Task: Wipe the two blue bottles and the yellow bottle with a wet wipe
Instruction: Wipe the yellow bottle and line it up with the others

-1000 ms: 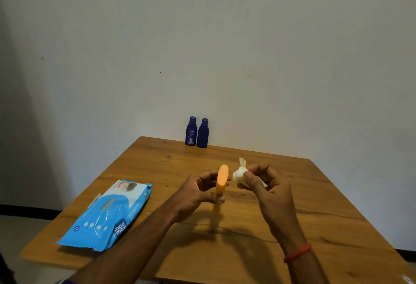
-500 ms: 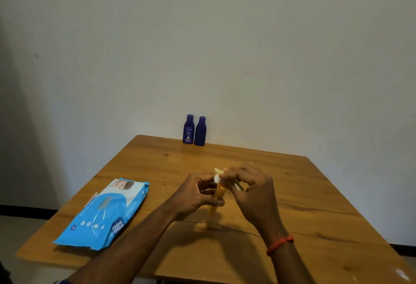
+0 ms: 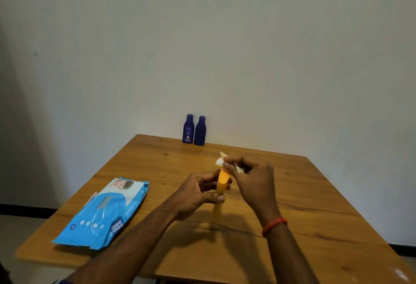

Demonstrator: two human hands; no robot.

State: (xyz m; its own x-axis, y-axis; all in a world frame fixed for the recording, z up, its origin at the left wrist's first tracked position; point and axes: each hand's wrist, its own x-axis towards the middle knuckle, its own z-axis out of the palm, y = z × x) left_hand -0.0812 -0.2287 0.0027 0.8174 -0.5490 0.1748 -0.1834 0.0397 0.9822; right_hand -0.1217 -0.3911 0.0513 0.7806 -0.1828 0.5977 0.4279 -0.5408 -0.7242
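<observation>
My left hand [image 3: 198,191] grips the yellow bottle [image 3: 221,186] around its middle, holding it tilted above the table's centre. My right hand [image 3: 252,178] pinches a bunched white wet wipe [image 3: 219,162] against the bottle's upper end. Two dark blue bottles, one with a label [image 3: 188,129] and one plain [image 3: 200,130], stand upright side by side at the far edge of the table, against the wall.
A blue pack of wet wipes [image 3: 103,211] lies flat near the left edge of the wooden table [image 3: 315,227]. A white wall rises directly behind the table. The floor shows at the lower left.
My right hand with the wipe first closed over the yellow bottle's upper part, then slid up to its top end. My left hand kept its hold on the bottle.
</observation>
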